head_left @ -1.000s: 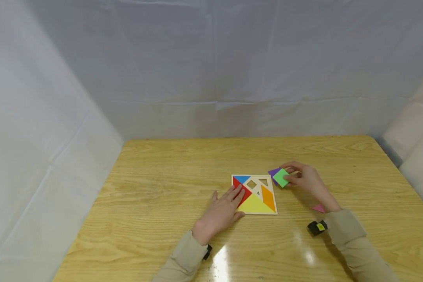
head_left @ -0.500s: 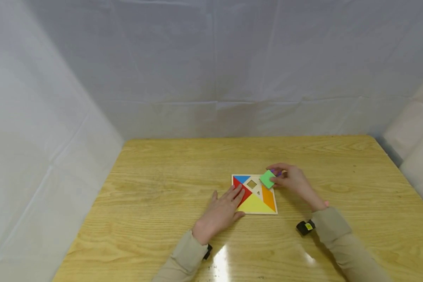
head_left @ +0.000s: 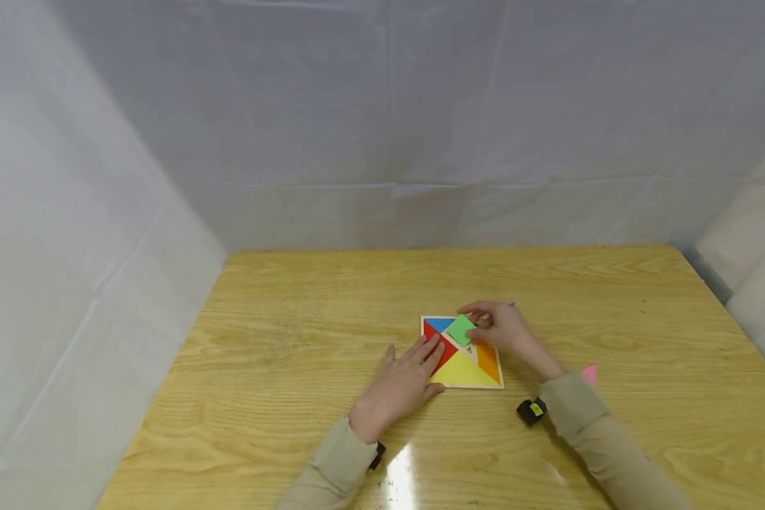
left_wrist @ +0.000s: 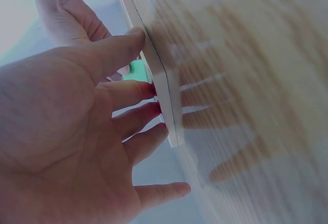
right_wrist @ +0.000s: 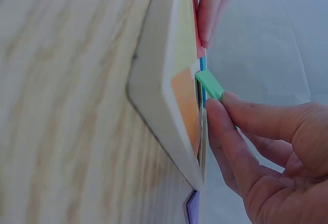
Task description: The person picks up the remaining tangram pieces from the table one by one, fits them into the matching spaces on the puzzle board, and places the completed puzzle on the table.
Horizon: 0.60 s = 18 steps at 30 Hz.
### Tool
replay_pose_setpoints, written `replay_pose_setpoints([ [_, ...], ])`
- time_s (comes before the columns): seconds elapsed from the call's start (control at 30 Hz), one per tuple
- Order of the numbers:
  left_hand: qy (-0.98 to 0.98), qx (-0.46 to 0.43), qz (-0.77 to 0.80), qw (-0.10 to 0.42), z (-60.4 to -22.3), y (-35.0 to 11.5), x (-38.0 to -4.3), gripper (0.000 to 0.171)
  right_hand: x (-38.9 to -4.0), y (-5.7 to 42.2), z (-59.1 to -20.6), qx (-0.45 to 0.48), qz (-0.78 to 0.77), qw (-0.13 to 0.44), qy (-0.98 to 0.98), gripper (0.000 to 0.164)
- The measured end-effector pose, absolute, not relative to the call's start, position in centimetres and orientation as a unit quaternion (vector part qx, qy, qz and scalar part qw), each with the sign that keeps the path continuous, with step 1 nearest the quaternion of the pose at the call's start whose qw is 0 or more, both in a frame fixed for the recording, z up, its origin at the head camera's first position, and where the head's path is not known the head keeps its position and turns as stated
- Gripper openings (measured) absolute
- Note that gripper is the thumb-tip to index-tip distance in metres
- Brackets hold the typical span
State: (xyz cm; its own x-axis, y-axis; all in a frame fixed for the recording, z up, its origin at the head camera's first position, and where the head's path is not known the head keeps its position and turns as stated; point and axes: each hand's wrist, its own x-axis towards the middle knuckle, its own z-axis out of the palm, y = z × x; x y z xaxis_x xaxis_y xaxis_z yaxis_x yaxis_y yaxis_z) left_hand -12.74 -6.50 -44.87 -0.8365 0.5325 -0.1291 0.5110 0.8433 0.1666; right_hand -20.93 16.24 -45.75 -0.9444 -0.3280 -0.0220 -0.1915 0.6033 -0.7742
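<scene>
In the head view a square wooden tangram board (head_left: 468, 387) lies on the table, with a blue triangle (head_left: 438, 324), a red triangle (head_left: 448, 352), a yellow triangle (head_left: 462, 372) and an orange parallelogram (head_left: 487, 360) set in it. My left hand (head_left: 403, 388) rests on the red triangle with spread, straight fingers, the thumb at the board's near edge. My right hand (head_left: 506, 329) pinches a green square (right_wrist: 210, 84) between thumb and fingers. In the right wrist view the square is tilted, one edge at the board's surface near the blue piece. Its recess is mostly hidden.
A purple piece (right_wrist: 192, 207) lies at the board's right side, largely behind my right hand in the head view. One pink triangle (head_left: 589, 375) is on the table (head_left: 280, 368) beside my right sleeve. White sheets (head_left: 382, 127) hang around the table's back and sides.
My right hand has carried the green square leftward from above the purple piece to over the board's upper middle. The pink triangle shows more beside the sleeve. My left hand stays put.
</scene>
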Motion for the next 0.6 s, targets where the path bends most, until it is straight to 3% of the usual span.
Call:
replay_pose_setpoints([
  [0.6, 0.956, 0.277, 0.054, 0.084, -44.79, -6.13, -12.67, 0.065, -20.45, 15.47, -45.61, -0.179, -0.294, 0.056, 0.937, 0.043],
])
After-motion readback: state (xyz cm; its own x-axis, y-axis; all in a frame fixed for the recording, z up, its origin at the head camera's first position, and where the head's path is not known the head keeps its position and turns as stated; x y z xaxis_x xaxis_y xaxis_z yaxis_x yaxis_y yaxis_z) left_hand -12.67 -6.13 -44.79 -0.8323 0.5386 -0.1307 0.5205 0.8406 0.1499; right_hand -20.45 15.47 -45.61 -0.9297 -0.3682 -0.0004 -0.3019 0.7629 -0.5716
